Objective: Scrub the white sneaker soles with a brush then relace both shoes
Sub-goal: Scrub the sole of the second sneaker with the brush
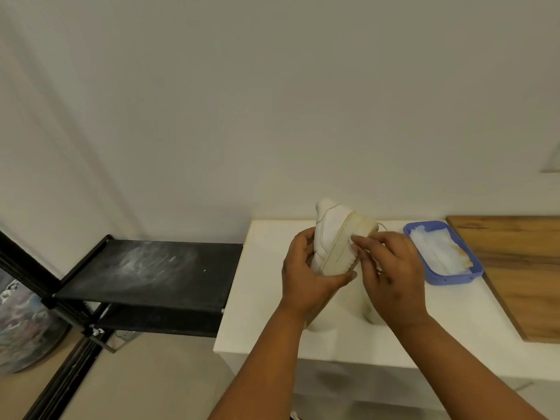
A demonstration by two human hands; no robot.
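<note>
My left hand (306, 277) holds a white sneaker (331, 237) up above the white table (266, 313). The sneaker is tipped on its side, and its yellowed sole (360, 230) faces right. My right hand (391, 274) presses its fingertips against the sole edge, pinched on a small white wipe (353, 240). No brush is in view. A thin lace end (383, 226) sticks out behind the sole. White parts of what looks like a second sneaker (318, 324) lie on the table under my hands, mostly hidden.
A blue tray (448, 279) with white wipes, one stained brown, stands to the right of my hands. A wooden board (521, 268) lies at the far right. A black two-tier rack (151, 268) stands left of the table, against the wall.
</note>
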